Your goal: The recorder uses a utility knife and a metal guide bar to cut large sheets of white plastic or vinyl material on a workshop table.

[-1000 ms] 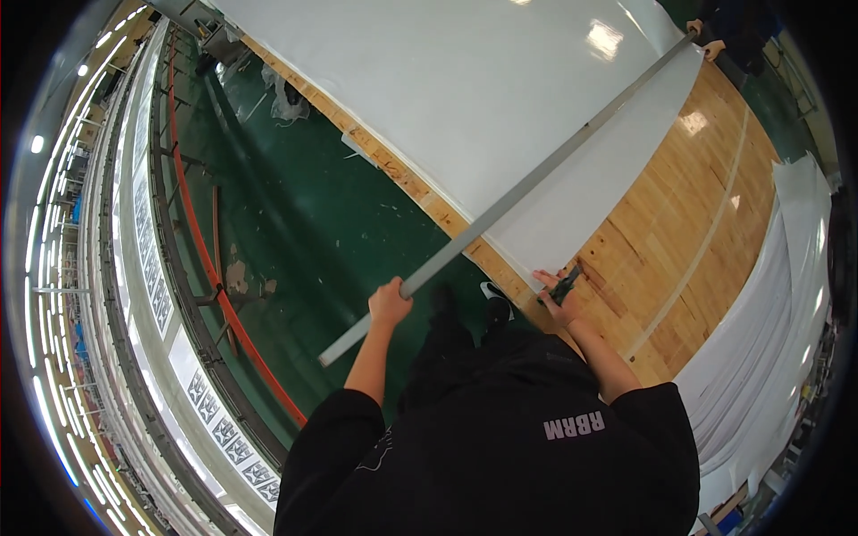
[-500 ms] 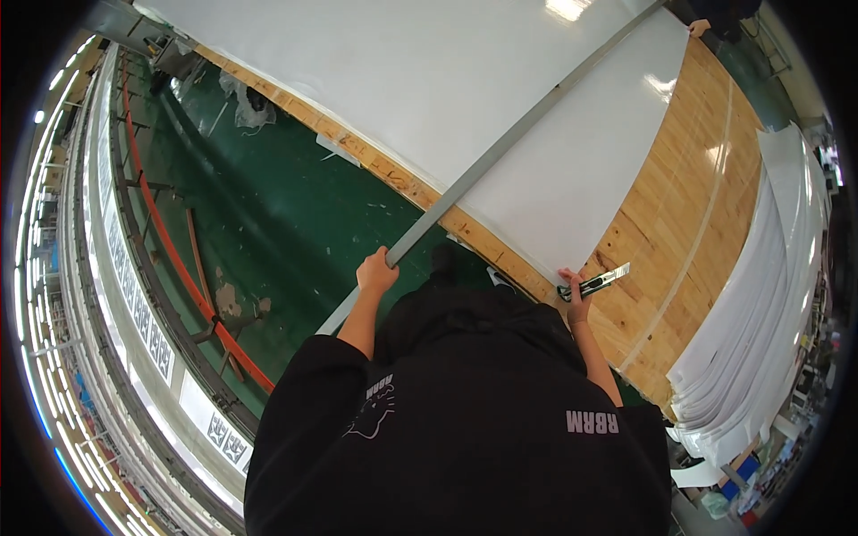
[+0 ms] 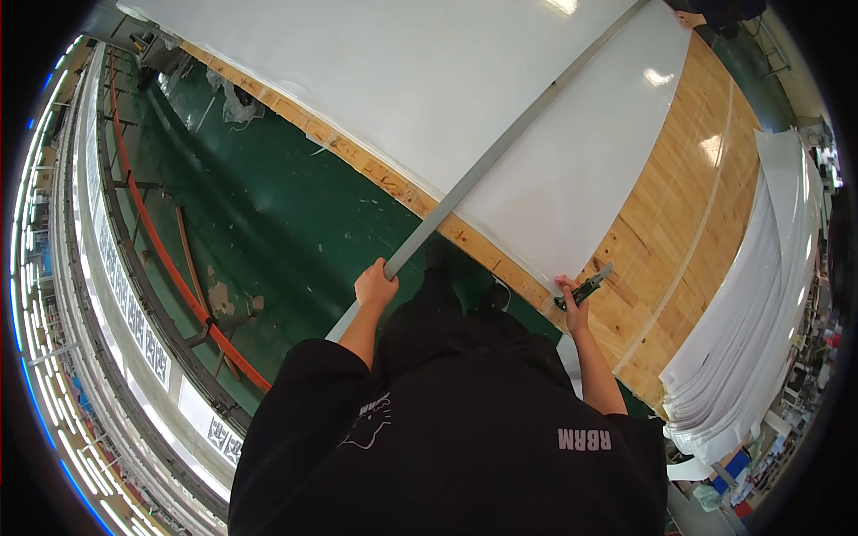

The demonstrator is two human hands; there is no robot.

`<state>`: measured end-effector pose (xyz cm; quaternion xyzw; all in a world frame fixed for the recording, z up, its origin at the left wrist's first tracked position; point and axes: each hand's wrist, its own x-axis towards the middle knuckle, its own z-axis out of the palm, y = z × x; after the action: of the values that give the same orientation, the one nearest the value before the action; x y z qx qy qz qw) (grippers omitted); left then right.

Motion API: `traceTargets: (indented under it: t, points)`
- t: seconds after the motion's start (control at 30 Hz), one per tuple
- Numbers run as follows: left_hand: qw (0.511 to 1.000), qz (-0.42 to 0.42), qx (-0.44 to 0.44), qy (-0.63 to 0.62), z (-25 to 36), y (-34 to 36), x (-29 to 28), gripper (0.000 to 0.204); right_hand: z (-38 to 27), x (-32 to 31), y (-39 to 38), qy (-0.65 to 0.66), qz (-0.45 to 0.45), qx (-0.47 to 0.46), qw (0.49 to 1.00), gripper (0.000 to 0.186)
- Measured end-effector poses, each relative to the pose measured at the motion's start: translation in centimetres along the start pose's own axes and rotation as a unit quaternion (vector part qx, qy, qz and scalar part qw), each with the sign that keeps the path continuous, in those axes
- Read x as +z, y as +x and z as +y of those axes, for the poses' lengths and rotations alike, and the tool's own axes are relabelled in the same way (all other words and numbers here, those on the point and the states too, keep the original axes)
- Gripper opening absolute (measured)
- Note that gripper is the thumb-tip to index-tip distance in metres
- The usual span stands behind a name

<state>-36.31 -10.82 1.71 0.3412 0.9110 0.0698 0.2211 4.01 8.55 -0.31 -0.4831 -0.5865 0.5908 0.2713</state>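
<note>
My left hand (image 3: 375, 286) is closed around a long grey metal bar (image 3: 481, 168), which lies diagonally across a white sheet (image 3: 384, 98) and reaches over the table's edge. My right hand (image 3: 572, 304) holds a utility knife (image 3: 585, 288), blade pointing up and right, with fingers at the near corner of the white sheet. The sheet rests on a plywood table (image 3: 688, 205); its bare wood shows right of the sheet and along the near edge. A co-worker's hand (image 3: 688, 20) is at the sheet's far right corner.
On the right lies a pile of loose white sheets (image 3: 715, 339). Below the table's edge is green floor (image 3: 250, 214) with plastic scraps (image 3: 237, 103). A long curved orange rail (image 3: 161, 250) and metal racking run along the left. A co-worker in dark clothing (image 3: 728, 18) stands at the far end.
My view has shifted, moving the table lower-left in frame. My left hand and bar sit higher than at first. The co-worker's hands, first on bar and sheet, now show one at the sheet's corner.
</note>
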Motion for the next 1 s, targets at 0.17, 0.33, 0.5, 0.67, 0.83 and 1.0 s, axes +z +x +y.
traceTargets:
  t: [0.17,0.33,0.5,0.67,0.83,1.0]
  points:
    - [1.000,0.015,-0.006,0.007,-0.4,-0.1,0.3,0.032,-0.4,0.3,0.4,-0.001,-0.021,0.012,1.000,0.021]
    - [1.000,0.026,0.007,0.002,0.4,0.6,0.4,0.032,0.0,-0.6,1.1,-0.047,-0.012,-0.039,0.998,0.024]
    - [0.999,0.036,0.015,0.016,0.1,0.2,0.5,0.037,-0.2,-0.6,0.5,-0.033,0.007,0.042,0.999,0.032]
    - [1.000,0.019,0.006,0.012,-0.6,-0.7,1.0,0.033,-0.1,-0.4,-0.2,-0.030,0.037,0.042,0.998,0.031]
    - [0.998,0.045,0.034,-0.003,-0.7,-0.9,0.8,0.033,-0.3,-0.2,-0.6,-0.013,0.036,0.025,0.999,0.028]
    - [0.999,0.026,0.023,0.014,0.0,-0.8,0.7,0.034,-1.2,-1.0,0.2,-0.001,0.002,0.047,0.999,0.030]
